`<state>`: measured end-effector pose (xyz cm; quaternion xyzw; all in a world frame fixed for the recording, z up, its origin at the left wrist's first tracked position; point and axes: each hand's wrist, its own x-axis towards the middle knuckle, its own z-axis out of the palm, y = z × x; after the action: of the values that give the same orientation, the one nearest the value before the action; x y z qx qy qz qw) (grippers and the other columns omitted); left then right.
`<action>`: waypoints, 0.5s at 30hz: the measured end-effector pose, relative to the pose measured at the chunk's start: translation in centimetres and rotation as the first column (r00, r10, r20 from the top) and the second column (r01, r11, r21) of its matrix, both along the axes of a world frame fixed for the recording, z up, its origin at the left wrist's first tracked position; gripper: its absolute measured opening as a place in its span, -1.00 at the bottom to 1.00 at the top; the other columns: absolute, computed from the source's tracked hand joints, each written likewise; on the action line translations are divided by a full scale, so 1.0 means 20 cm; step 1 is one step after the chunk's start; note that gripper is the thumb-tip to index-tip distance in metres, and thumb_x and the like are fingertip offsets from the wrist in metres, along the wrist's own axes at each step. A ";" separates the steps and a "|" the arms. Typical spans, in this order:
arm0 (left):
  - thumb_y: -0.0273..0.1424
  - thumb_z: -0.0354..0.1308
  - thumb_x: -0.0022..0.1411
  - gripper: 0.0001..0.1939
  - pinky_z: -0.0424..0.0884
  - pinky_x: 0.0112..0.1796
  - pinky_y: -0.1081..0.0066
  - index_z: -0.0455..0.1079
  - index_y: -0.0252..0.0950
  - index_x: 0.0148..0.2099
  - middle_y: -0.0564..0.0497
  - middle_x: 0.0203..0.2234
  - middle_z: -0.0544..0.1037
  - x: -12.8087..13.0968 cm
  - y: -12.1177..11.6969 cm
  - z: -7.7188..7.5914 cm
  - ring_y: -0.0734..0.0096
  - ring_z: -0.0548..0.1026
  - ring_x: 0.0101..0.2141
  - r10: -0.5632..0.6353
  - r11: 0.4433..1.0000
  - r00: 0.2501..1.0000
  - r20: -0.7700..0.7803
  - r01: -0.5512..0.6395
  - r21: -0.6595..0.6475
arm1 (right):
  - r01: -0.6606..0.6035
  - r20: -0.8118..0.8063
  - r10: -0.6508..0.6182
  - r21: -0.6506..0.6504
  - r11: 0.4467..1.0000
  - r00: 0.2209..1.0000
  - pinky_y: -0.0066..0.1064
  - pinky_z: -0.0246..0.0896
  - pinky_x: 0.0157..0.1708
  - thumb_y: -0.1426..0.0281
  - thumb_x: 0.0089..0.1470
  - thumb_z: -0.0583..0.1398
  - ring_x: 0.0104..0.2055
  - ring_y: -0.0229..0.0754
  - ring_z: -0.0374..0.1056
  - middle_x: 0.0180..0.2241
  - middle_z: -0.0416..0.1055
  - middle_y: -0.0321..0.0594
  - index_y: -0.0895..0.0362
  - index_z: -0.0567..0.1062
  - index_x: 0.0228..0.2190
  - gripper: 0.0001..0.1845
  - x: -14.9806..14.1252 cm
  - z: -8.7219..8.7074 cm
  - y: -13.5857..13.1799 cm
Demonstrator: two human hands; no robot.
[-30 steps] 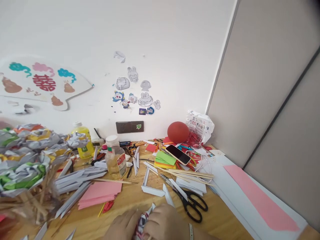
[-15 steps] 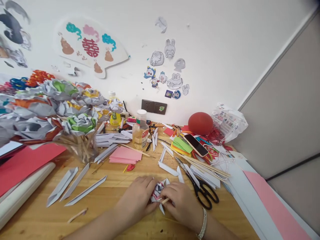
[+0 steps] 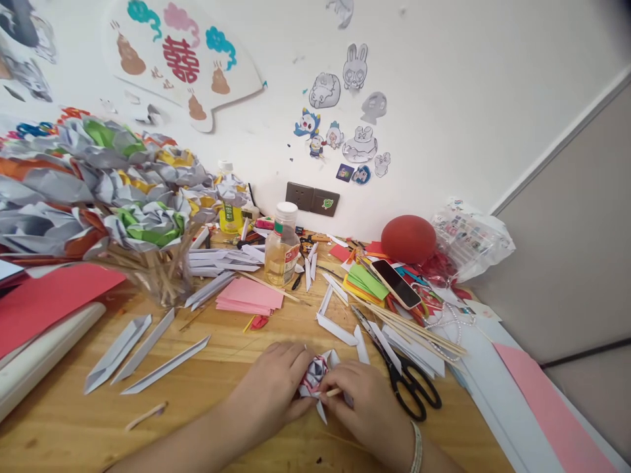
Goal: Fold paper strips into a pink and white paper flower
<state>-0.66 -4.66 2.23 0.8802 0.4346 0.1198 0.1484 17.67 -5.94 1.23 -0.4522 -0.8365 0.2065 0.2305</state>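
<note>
A small folded paper flower [image 3: 315, 372], white with red and dark edges, is held low over the table between both hands. My left hand [image 3: 276, 384] is closed around its left side, thumb below and fingers over the top. My right hand [image 3: 362, 401] pinches a thin wooden stick [image 3: 334, 392] against the flower's right side. A pointed white paper end [image 3: 321, 412] sticks out beneath the flower. Just right of my right hand lie black-handled scissors [image 3: 414, 387]. How far the stick reaches into the folds is hidden by my fingers.
Folded white strips [image 3: 165, 368] lie on the left. Pink paper squares [image 3: 249, 295] and a glue bottle [image 3: 282, 246] stand ahead. A phone [image 3: 396, 282] rests by green paper and wooden sticks [image 3: 409, 322]. Paper flowers [image 3: 152, 226] fill a container at left; a red balloon [image 3: 408, 239] sits behind.
The camera view has tilted down and shifted slightly left. Both hands stay on the paper flower, and the right fingers have shifted slightly, showing more of its folded centre.
</note>
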 end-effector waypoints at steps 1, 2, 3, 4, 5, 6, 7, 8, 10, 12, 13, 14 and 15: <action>-0.38 0.23 0.06 -0.67 0.36 -0.12 0.16 0.35 -0.33 -0.09 -0.13 -0.18 0.51 0.00 0.00 0.00 0.10 0.44 -0.16 -0.004 1.000 1.000 -0.002 0.004 0.004 | 0.018 0.002 -0.018 -0.012 1.000 1.000 -0.51 0.07 -0.41 0.57 -0.09 0.28 -0.41 -0.27 0.35 -0.47 0.48 -0.34 0.11 0.49 -0.46 -0.87 0.00 0.00 0.00; -0.38 0.23 0.06 -0.65 0.36 -0.11 0.16 0.34 -0.32 -0.08 -0.13 -0.17 0.51 0.00 0.00 0.00 0.10 0.44 -0.16 -0.008 1.000 1.000 -0.001 0.008 0.009 | 0.038 0.006 -0.038 -0.019 0.999 0.999 -0.51 0.07 -0.41 0.56 -0.10 0.29 -0.41 -0.26 0.36 -0.47 0.48 -0.34 0.11 0.49 -0.46 -0.87 -0.01 0.00 0.00; -0.38 0.23 0.05 -0.65 0.36 -0.11 0.17 0.34 -0.31 -0.08 -0.13 -0.17 0.51 0.00 0.00 -0.01 0.11 0.44 -0.16 -0.011 1.000 1.000 0.002 0.011 0.015 | 0.057 0.011 -0.057 -0.025 0.998 0.998 -0.50 0.07 -0.41 0.54 -0.11 0.30 -0.41 -0.25 0.36 -0.48 0.48 -0.34 0.11 0.49 -0.47 -0.88 -0.01 0.00 -0.01; -0.37 0.23 0.05 -0.65 0.37 -0.11 0.18 0.34 -0.30 -0.08 -0.12 -0.18 0.51 0.00 0.01 -0.01 0.12 0.45 -0.16 -0.013 1.000 1.000 0.006 0.013 0.021 | 0.069 0.015 -0.069 -0.030 0.997 0.998 -0.49 0.07 -0.42 0.52 -0.10 0.30 -0.41 -0.24 0.36 -0.48 0.48 -0.34 0.11 0.49 -0.47 -0.89 -0.01 0.00 -0.01; -0.38 0.23 0.05 -0.66 0.37 -0.12 0.19 0.34 -0.29 -0.09 -0.11 -0.18 0.51 0.00 0.01 -0.01 0.13 0.45 -0.17 -0.015 1.000 1.000 0.012 0.015 0.027 | 0.072 0.016 -0.071 -0.036 0.997 0.997 -0.49 0.07 -0.42 0.49 -0.09 0.30 -0.42 -0.24 0.36 -0.49 0.48 -0.34 0.11 0.49 -0.47 -0.91 -0.01 0.00 -0.01; -0.38 0.23 0.05 -0.67 0.37 -0.12 0.19 0.34 -0.28 -0.10 -0.10 -0.18 0.52 0.00 0.01 -0.02 0.13 0.46 -0.17 -0.016 0.999 1.000 0.017 0.015 0.036 | 0.067 0.013 -0.067 -0.040 0.997 0.998 -0.48 0.07 -0.43 0.48 -0.08 0.30 -0.42 -0.24 0.36 -0.49 0.48 -0.34 0.10 0.50 -0.46 -0.93 -0.01 0.00 -0.01; -0.39 0.23 0.04 -0.67 0.37 -0.13 0.19 0.34 -0.28 -0.10 -0.10 -0.18 0.52 0.00 0.01 -0.02 0.13 0.46 -0.17 -0.016 0.999 1.000 0.020 0.015 0.046 | 0.061 0.004 -0.061 -0.042 0.997 0.998 -0.48 0.07 -0.43 0.48 -0.06 0.28 -0.42 -0.24 0.36 -0.49 0.48 -0.34 0.10 0.50 -0.46 -0.94 -0.01 0.00 -0.01; -0.40 0.23 0.04 -0.67 0.38 -0.13 0.19 0.34 -0.28 -0.11 -0.11 -0.18 0.52 0.00 0.01 -0.02 0.13 0.46 -0.17 -0.018 0.998 1.000 0.021 0.016 0.055 | 0.057 -0.008 -0.057 -0.041 0.998 0.998 -0.48 0.08 -0.43 0.48 -0.04 0.27 -0.42 -0.24 0.36 -0.49 0.48 -0.34 0.09 0.50 -0.45 -0.94 0.00 0.00 -0.01; -0.41 0.23 0.02 -0.66 0.38 -0.14 0.18 0.33 -0.29 -0.11 -0.12 -0.17 0.52 0.00 0.01 -0.02 0.11 0.46 -0.17 -0.021 0.998 1.000 0.017 0.020 0.067 | 0.063 -0.028 -0.064 -0.036 0.997 0.998 -0.49 0.09 -0.43 0.51 -0.04 0.25 -0.43 -0.25 0.36 -0.49 0.48 -0.35 0.09 0.51 -0.46 -0.92 0.00 0.00 -0.01; -0.41 0.24 0.01 -0.65 0.38 -0.14 0.17 0.33 -0.30 -0.11 -0.13 -0.17 0.52 0.00 0.00 -0.02 0.10 0.46 -0.17 -0.026 0.997 0.999 0.019 0.025 0.077 | 0.080 -0.028 -0.081 -0.032 0.996 0.996 -0.49 0.10 -0.44 0.53 -0.05 0.26 -0.44 -0.25 0.36 -0.50 0.48 -0.35 0.09 0.50 -0.48 -0.91 0.00 -0.01 -0.01; -0.41 0.23 0.01 -0.65 0.38 -0.14 0.17 0.33 -0.30 -0.11 -0.13 -0.17 0.52 0.00 0.00 -0.01 0.10 0.46 -0.17 -0.028 0.996 0.999 0.022 0.027 0.081 | 0.082 -0.021 -0.083 -0.032 0.996 0.996 -0.49 0.10 -0.44 0.53 -0.06 0.27 -0.44 -0.26 0.36 -0.51 0.47 -0.36 0.09 0.50 -0.49 -0.90 0.00 -0.01 -0.01; -0.41 0.23 0.01 -0.66 0.38 -0.15 0.17 0.33 -0.29 -0.11 -0.13 -0.18 0.52 0.00 0.00 -0.01 0.10 0.46 -0.18 -0.029 0.996 0.999 0.023 0.027 0.084 | 0.085 -0.013 -0.085 -0.027 0.996 0.996 -0.49 0.10 -0.44 0.53 -0.07 0.28 -0.44 -0.26 0.36 -0.50 0.47 -0.37 0.09 0.50 -0.49 -0.90 0.00 -0.02 -0.01; -0.41 0.23 0.01 -0.66 0.39 -0.16 0.17 0.33 -0.29 -0.11 -0.13 -0.18 0.52 0.00 0.00 -0.01 0.10 0.47 -0.18 -0.029 0.996 0.999 0.022 0.027 0.085 | 0.086 -0.005 -0.086 -0.015 0.996 0.996 -0.49 0.10 -0.44 0.52 -0.08 0.28 -0.43 -0.26 0.37 -0.50 0.47 -0.38 0.08 0.49 -0.49 -0.90 0.00 -0.02 -0.01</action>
<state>-0.72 -4.64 2.03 0.8903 0.4149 0.1462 0.1178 17.72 -6.10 0.83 -0.4888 -0.8141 0.2040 0.2380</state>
